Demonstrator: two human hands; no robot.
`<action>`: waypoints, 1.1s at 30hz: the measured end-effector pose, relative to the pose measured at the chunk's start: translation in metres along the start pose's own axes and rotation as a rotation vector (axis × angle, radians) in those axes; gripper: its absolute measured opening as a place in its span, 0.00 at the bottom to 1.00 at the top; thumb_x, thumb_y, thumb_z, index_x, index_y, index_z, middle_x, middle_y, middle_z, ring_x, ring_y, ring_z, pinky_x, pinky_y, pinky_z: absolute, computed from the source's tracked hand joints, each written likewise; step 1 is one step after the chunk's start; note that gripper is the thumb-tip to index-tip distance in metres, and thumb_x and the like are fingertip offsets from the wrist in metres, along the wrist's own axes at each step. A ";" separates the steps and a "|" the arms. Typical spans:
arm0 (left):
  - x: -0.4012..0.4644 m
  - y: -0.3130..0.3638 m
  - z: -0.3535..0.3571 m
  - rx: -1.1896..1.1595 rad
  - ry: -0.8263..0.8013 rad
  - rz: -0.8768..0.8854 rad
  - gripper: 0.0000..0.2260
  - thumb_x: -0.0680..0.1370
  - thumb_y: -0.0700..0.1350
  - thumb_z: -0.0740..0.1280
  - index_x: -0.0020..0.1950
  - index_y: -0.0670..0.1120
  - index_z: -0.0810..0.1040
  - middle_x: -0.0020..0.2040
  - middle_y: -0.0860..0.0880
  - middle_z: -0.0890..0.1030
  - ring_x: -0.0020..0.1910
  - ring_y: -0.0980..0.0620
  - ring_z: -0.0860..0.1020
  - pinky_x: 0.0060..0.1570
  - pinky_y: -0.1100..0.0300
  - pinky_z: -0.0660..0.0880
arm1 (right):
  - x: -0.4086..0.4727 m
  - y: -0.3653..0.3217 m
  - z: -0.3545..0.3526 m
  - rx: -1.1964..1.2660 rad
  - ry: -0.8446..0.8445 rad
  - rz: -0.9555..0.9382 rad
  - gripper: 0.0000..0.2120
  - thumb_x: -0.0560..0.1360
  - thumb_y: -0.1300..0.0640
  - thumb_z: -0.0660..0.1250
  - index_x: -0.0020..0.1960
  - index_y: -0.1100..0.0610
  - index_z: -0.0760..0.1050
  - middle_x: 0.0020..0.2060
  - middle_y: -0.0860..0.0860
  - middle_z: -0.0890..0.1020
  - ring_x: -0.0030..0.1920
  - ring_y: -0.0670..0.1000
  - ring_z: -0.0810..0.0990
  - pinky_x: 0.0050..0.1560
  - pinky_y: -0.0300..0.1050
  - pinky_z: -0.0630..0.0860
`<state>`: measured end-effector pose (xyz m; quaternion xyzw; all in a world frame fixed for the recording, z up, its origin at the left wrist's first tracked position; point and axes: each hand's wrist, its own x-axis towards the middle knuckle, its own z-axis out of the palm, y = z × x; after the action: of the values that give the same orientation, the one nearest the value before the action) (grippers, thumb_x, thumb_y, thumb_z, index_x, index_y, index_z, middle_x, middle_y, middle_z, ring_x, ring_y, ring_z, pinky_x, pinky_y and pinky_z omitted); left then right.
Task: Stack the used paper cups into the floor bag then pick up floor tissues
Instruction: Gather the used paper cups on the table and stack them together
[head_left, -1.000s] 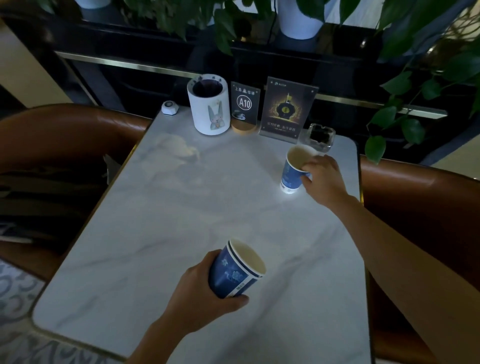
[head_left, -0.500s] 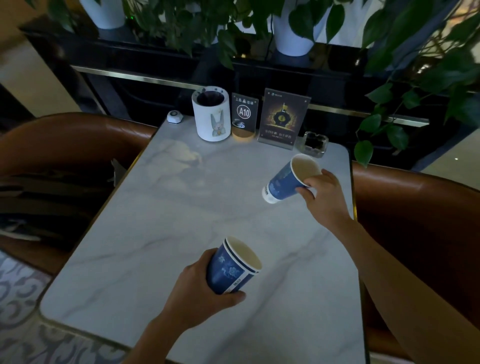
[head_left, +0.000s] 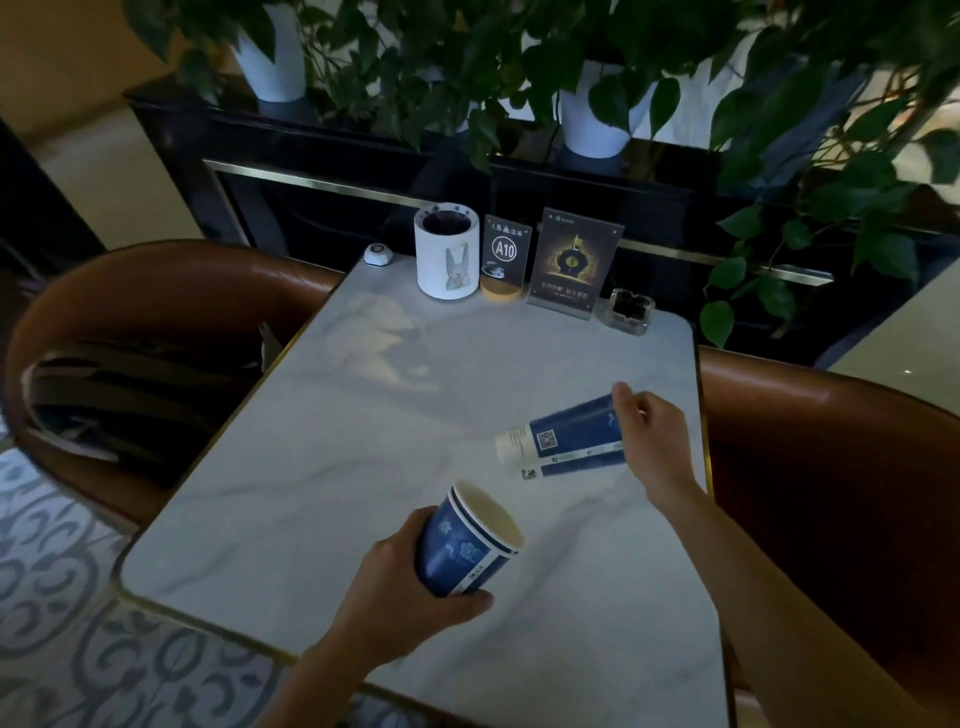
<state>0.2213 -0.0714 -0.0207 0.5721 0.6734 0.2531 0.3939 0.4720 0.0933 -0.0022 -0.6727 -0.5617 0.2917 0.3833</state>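
The right hand (head_left: 652, 441) has swung its blue paper cup (head_left: 566, 439) from upright to nearly sideways, base toward the left hand (head_left: 400, 592), grip closed on the rim end. The left grip wraps the nested cups (head_left: 465, 543) (mouth tilted up-right) above the marble table (head_left: 363, 415).

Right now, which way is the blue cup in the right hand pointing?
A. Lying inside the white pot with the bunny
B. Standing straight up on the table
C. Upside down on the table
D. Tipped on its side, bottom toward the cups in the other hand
D: the right hand holds the blue cup sideways above the table, white bottom aimed left toward the stacked cups in the left hand.
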 end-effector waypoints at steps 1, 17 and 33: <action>-0.003 -0.002 -0.001 0.000 0.000 0.000 0.37 0.55 0.63 0.80 0.61 0.62 0.69 0.46 0.62 0.82 0.44 0.67 0.80 0.36 0.72 0.75 | -0.006 0.001 0.002 0.040 -0.038 0.084 0.20 0.80 0.45 0.58 0.39 0.59 0.75 0.34 0.53 0.79 0.36 0.51 0.78 0.34 0.40 0.71; -0.031 -0.027 -0.008 0.052 -0.039 -0.042 0.37 0.57 0.63 0.79 0.61 0.61 0.66 0.48 0.58 0.81 0.41 0.57 0.83 0.39 0.63 0.81 | -0.070 -0.034 -0.010 0.194 -0.206 -0.034 0.16 0.78 0.48 0.63 0.40 0.59 0.76 0.31 0.50 0.79 0.28 0.36 0.78 0.26 0.28 0.69; -0.048 -0.030 0.000 0.090 -0.036 -0.047 0.38 0.56 0.66 0.78 0.62 0.63 0.65 0.49 0.61 0.81 0.44 0.60 0.82 0.45 0.61 0.81 | -0.104 -0.040 -0.004 0.291 -0.380 0.027 0.21 0.79 0.48 0.62 0.40 0.66 0.75 0.35 0.63 0.82 0.35 0.58 0.82 0.35 0.45 0.71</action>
<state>0.2061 -0.1245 -0.0327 0.5776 0.6901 0.2029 0.3860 0.4331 -0.0063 0.0300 -0.5509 -0.5665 0.4962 0.3598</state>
